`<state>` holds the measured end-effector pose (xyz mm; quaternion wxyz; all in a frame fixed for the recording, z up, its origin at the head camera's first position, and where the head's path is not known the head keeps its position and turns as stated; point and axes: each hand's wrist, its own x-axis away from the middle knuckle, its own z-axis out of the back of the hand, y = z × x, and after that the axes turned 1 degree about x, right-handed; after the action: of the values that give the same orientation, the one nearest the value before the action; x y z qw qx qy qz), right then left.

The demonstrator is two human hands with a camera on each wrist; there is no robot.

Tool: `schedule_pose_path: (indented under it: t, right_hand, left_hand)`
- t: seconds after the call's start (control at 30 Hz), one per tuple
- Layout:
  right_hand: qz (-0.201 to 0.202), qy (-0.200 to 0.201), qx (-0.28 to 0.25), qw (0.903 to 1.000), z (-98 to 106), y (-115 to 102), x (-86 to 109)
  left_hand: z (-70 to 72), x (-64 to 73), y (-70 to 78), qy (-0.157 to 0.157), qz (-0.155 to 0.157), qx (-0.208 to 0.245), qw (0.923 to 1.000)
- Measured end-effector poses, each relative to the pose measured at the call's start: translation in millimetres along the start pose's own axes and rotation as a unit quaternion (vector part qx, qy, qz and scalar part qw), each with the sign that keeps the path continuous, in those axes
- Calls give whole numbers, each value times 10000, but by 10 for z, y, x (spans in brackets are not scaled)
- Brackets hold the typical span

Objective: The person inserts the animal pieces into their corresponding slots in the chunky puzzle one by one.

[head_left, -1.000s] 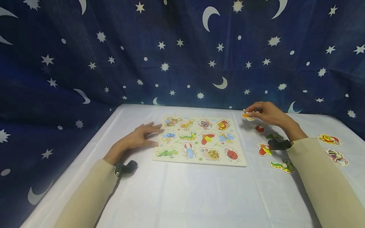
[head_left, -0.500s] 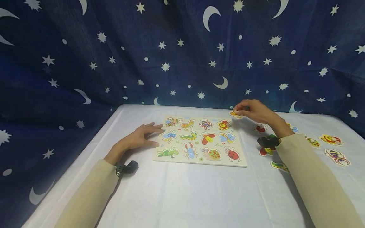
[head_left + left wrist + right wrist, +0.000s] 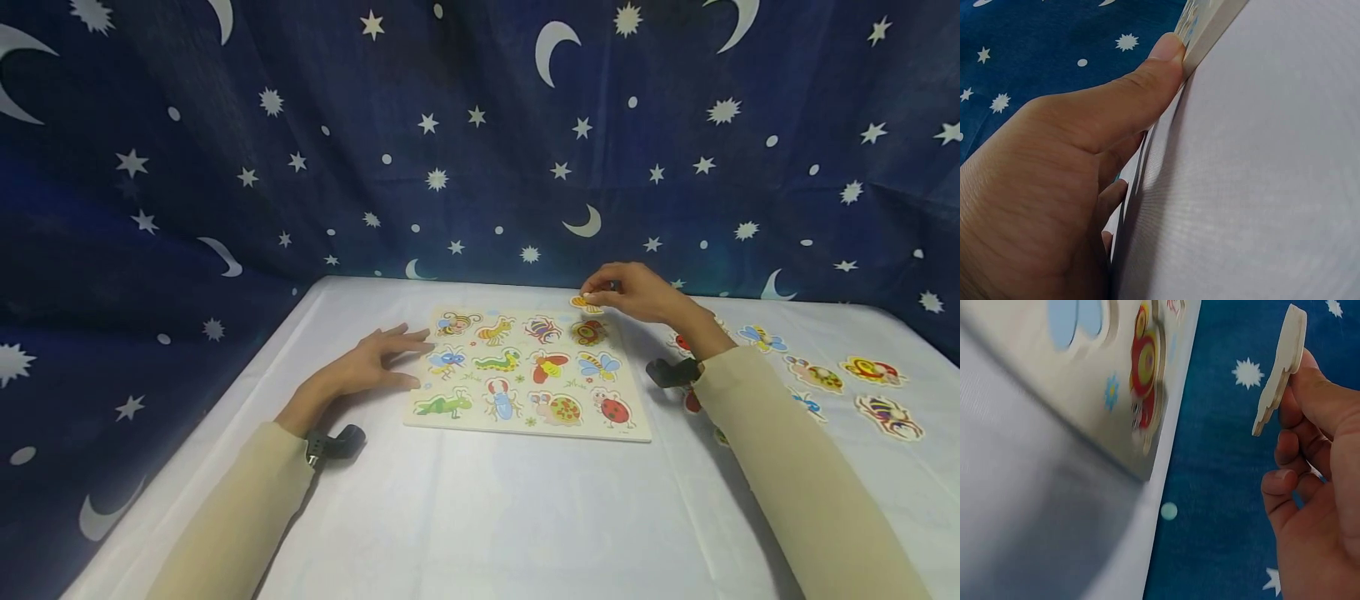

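Note:
A puzzle board [image 3: 525, 431] printed with insect pictures lies flat on the white table. My right hand [image 3: 637, 292] pinches a yellow-orange puzzle piece [image 3: 586, 305] above the board's far right corner. In the right wrist view the bare wooden back and edge of that puzzle piece [image 3: 1282, 369] show, held up off the board between thumb and fingers. At the board's left edge my left hand [image 3: 378, 360] rests with fingers spread. Its thumb [image 3: 1154, 72] touches the board's side in the left wrist view.
Several loose insect pieces lie right of the board, among them a spider piece [image 3: 889, 417], a red-yellow piece [image 3: 873, 371] and a snail piece [image 3: 816, 375]. The right sleeve [image 3: 795, 450] hides some. A dark blue star-print curtain [image 3: 480, 150] hangs behind the table.
My right hand has moved left with the puzzle piece, from the loose pieces to the board's far right corner. The left hand has stayed in place.

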<state>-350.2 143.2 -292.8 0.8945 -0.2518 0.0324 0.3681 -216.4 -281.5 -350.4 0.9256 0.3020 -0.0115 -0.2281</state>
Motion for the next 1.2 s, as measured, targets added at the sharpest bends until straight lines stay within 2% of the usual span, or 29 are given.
schedule_pose_path:
  t: [0.47, 0.87, 1.2]
  right_hand:
    - [207, -275, -57, 9994, -204, -255, -239]
    - [440, -404, -97, 9982, -367, -469, -439]
    - [147, -707, -152, 9973, -568, -606, -595]
  left_hand:
    - [-11, 2, 17, -8, 88, 25, 10000]
    - [-11, -1, 12, 17, 23, 33, 10000]
    - [-7, -1, 4, -3, 34, -4, 10000]
